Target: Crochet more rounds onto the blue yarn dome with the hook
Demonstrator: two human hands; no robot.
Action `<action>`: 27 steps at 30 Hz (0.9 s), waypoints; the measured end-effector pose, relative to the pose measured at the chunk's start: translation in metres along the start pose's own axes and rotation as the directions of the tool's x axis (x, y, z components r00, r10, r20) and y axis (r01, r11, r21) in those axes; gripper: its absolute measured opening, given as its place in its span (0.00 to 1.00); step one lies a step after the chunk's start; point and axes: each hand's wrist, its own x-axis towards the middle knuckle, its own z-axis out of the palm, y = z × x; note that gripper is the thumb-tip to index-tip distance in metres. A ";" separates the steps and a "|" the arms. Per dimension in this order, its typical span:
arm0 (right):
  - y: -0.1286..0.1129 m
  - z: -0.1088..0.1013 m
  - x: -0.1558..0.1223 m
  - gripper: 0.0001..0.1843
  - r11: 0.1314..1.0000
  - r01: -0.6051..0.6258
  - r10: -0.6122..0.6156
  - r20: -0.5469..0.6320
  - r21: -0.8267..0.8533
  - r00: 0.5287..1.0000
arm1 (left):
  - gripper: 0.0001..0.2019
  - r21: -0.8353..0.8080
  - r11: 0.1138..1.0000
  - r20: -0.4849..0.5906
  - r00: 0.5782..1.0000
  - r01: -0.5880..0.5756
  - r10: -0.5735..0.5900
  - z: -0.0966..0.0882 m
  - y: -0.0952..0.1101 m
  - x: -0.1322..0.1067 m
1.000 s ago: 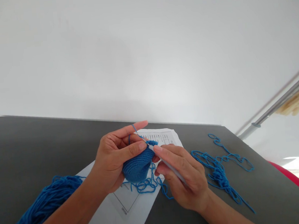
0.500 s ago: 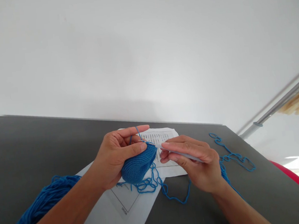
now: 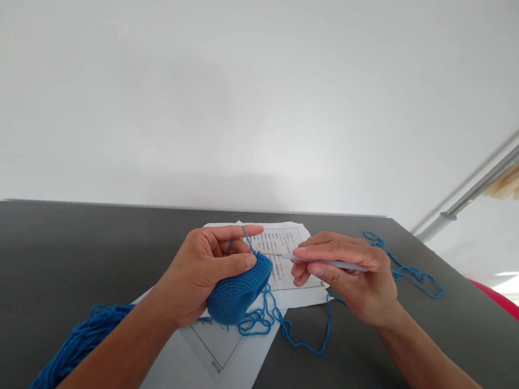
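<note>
My left hand [image 3: 202, 271] is closed around a blue crocheted piece [image 3: 239, 288], thumb pressed on its rim. A strand of blue yarn [image 3: 246, 237] runs up over the outstretched index finger. My right hand [image 3: 352, 274] pinches a grey crochet hook [image 3: 320, 263] whose thin metal tip points left and reaches the rim of the piece. Loose blue yarn [image 3: 299, 335] trails from the piece down onto the table between the two hands.
A printed paper sheet [image 3: 219, 361] lies on the dark grey table [image 3: 42, 262] under the hands. A blue yarn bundle [image 3: 73, 350] lies at the left, tangled yarn [image 3: 407, 272] at the right. A white wall stands behind; a metal rail [image 3: 481, 184] and a red object [image 3: 510, 309] are at the right.
My right hand has drawn the hook out to the right, away from the crocheted piece, and turned flatter. The left hand and piece dropped slightly. The trailing yarn stretched out between the hands.
</note>
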 end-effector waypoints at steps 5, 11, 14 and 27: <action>-0.003 -0.005 0.002 0.15 0.996 0.050 -0.044 0.068 -0.077 0.997 | 0.22 0.040 0.999 0.044 0.998 0.035 -0.037 -0.003 0.004 0.000; -0.008 -0.011 0.004 0.20 0.987 0.095 -0.075 0.151 -0.133 0.986 | 0.21 0.111 0.993 0.111 0.992 0.050 -0.063 -0.011 0.006 0.003; -0.010 -0.011 0.004 0.19 0.989 0.085 -0.065 0.162 -0.118 0.985 | 0.20 0.149 0.987 0.127 0.989 0.056 -0.075 -0.014 0.005 0.003; -0.012 -0.020 0.005 0.19 0.986 0.078 -0.043 0.230 -0.148 0.972 | 0.12 0.256 0.963 0.161 0.978 0.089 -0.133 -0.012 0.009 0.005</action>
